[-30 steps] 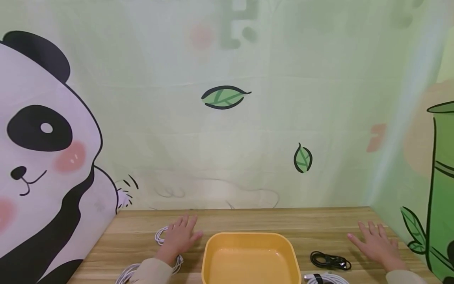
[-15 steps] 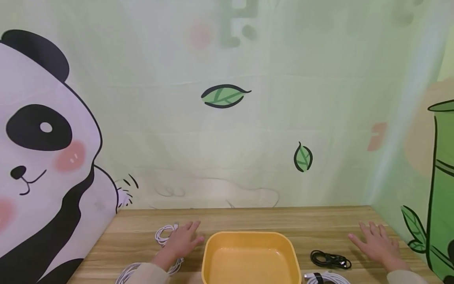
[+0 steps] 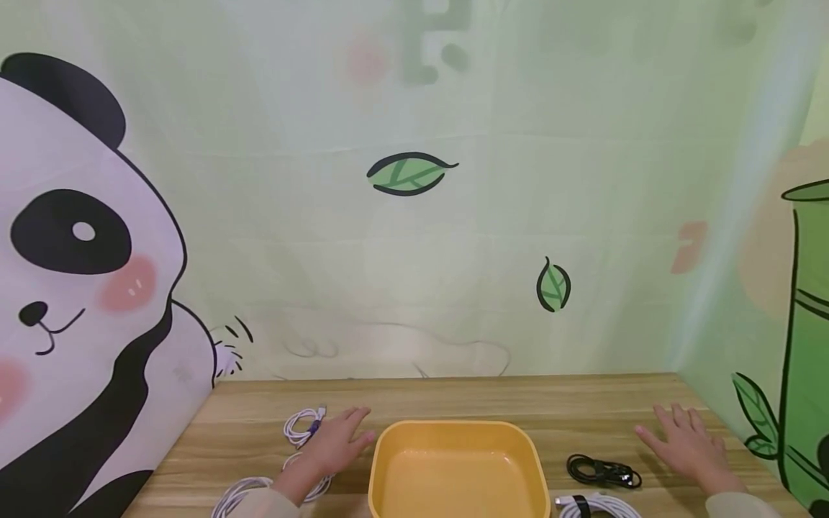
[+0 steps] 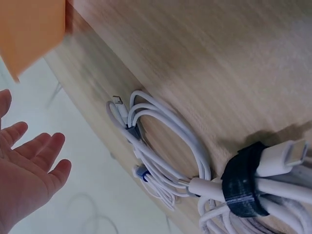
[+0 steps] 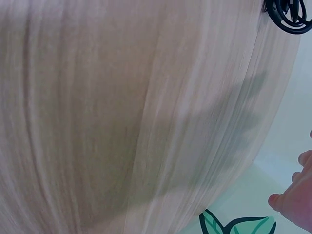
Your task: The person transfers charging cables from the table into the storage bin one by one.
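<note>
3 white cables [image 3: 299,429] lie coiled at left, a black cable [image 3: 602,473] and another white cable [image 3: 602,506] at right, the yellow tray [image 3: 458,475] between, probably within both hands' reach. The left hand [image 3: 333,444] hovers left of the tray, fingers apart, holding nothing; the right hand [image 3: 689,447], likewise spread, hovers at far right.

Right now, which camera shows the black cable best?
The head view: the black cable shows whole, nothing covering it. The right wrist view catches only some loops, cut off at the top right corner; the left wrist view shows none.
</note>
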Available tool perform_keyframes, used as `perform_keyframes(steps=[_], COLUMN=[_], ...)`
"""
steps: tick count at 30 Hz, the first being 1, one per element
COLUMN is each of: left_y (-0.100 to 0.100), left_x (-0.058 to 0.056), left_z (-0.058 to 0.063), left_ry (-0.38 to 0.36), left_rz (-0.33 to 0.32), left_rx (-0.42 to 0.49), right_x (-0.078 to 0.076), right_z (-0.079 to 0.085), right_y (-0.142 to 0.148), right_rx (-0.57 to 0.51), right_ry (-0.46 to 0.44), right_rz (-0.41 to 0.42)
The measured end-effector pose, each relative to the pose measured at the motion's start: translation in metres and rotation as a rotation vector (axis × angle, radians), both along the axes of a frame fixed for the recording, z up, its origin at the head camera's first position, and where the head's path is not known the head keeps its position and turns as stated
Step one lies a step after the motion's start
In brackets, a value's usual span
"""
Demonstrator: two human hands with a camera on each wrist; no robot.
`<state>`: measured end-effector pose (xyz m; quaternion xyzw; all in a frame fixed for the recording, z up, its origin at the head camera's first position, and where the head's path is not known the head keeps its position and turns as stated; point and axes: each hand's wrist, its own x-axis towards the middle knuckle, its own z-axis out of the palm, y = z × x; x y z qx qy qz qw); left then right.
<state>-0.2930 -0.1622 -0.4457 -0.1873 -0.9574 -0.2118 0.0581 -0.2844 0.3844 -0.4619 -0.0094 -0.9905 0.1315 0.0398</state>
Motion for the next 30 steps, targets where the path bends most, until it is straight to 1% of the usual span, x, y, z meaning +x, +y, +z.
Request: perform_keyframes(steps=[4, 7, 9, 12, 15, 19, 23, 27, 30], left_y=[0.000, 0.000, -0.001, 0.000, 0.000, 0.001, 0.002, 0.003, 0.004], left_x=[0.003, 0.004, 0.005, 0.007, 0.011, 0.017, 0.020, 0.021, 0.023], left_z=[0.000, -0.002, -0.003, -0.004, -0.005, -0.004, -0.004, -0.005, -0.005], left_ry=[-0.016, -0.020, -0.021, -0.038, -0.077, -0.120, -0.146, -0.168, -0.164], left_rz=[-0.003, -0.026, -0.046, -0.074, -0.092, -0.107, -0.119, -0.120, -0.123], left_rx=[0.049, 0.087, 0.096, 0.120, 0.158, 0.197, 0.221, 0.250, 0.267], right_x=[0.000, 0.000, 0.000, 0.001, 0.001, 0.001, 0.001, 0.002, 0.003], right_z=[-0.001, -0.002, -0.002, -0.003, -0.004, -0.004, -0.004, -0.004, -0.004], right_y=[-0.001, -0.002, -0.003, -0.006, -0.009, -0.014, -0.018, -0.020, -0.021], right_rx=[0.003, 0.012, 0.020, 0.029, 0.036, 0.033, 0.027, 0.029, 0.029], right_ry=[-0.003, 0.005, 0.015, 0.031, 0.046, 0.057, 0.058, 0.058, 0.067], right_rz=[0.005, 0.010, 0.014, 0.020, 0.024, 0.030, 0.035, 0.038, 0.044])
